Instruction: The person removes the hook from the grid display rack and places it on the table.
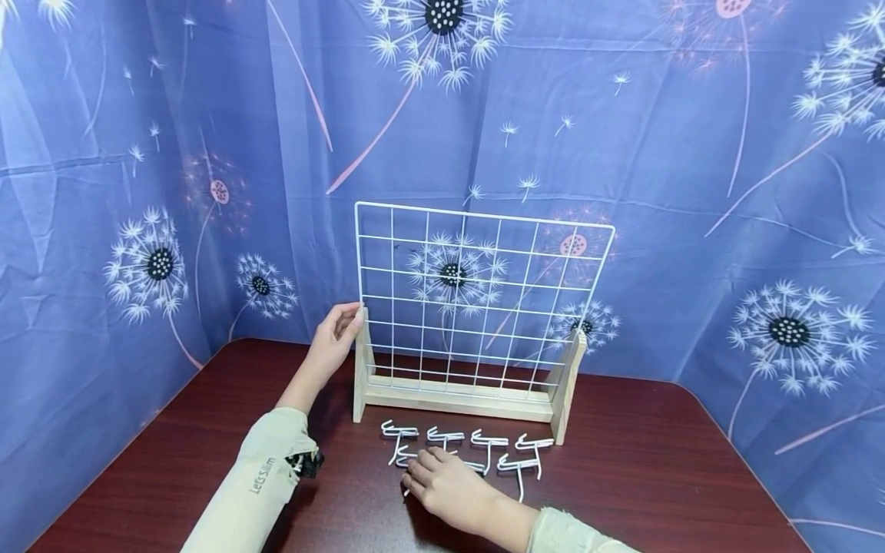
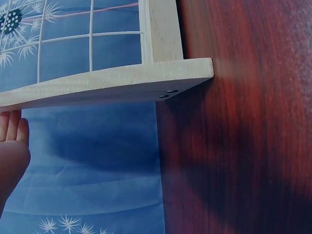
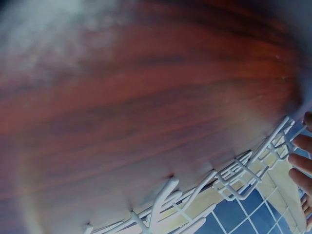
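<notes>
A white wire grid [image 1: 477,303] stands upright in a pale wooden stand [image 1: 456,401] on the table. My left hand [image 1: 330,347] holds the top of the stand's left upright, thumb and fingertips at its edge. In the left wrist view, the fingers [image 2: 13,127] meet the upright's outer face [image 2: 107,95]. Several white metal hooks [image 1: 489,441] lie in loose rows before the stand. Over the front row reaches my right hand [image 1: 452,491], fingers bent down and covering part of it. The right wrist view has its fingertips [image 3: 300,163] right beside a hook [image 3: 278,141]; I cannot tell whether they grip it.
The dark red wooden table [image 1: 643,461] extends to both sides of the stand. A blue dandelion-print cloth [image 1: 691,253] hangs close behind and along the sides. A black wrist device [image 1: 304,464] shows at the left sleeve [image 1: 256,476].
</notes>
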Demonstrator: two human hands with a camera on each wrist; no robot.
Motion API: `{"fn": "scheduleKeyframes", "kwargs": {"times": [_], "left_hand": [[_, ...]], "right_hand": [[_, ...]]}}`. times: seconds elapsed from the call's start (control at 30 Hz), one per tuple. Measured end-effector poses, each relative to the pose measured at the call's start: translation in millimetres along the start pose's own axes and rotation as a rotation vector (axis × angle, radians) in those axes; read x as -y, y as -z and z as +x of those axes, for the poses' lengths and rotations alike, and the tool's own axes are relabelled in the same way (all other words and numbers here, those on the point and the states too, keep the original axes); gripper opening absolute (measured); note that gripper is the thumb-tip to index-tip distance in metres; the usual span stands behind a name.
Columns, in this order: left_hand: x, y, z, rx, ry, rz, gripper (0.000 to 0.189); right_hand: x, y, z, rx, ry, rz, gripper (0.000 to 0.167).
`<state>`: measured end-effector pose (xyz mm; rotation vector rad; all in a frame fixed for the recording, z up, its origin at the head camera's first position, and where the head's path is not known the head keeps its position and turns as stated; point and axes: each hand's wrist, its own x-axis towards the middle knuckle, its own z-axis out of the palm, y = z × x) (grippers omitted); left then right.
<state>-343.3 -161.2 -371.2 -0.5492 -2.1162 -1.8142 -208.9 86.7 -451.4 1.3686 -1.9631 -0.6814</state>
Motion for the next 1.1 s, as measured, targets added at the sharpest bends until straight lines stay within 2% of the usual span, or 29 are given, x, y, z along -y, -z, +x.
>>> {"fn": "scheduleKeyframes", "kwargs": {"times": [0.2, 0.73, 0.97, 1.1], "left_hand": [[-20.5, -1.8, -6.1, 0.012, 0.011, 0.016, 0.037], [-22.0, -2.3, -7.9, 0.015, 0.015, 0.001, 0.039], [-33.1, -4.0, -12.2, 0.006, 0.016, 0.036, 0.043], [-33.4, -4.5, -14.4, -0.017, 0.000, 0.060, 0.045]], "right_hand": [[2, 0, -2.3, 0.015, 0.012, -0.022, 0.031], [6, 9, -3.6, 0.050, -0.007, 0.002, 0.034], [4, 14, -2.8, 0.004, -0.044, 0.048, 0.032], [2, 17, -3.1, -0.030, -0.088, 0.102, 0.029]]}}
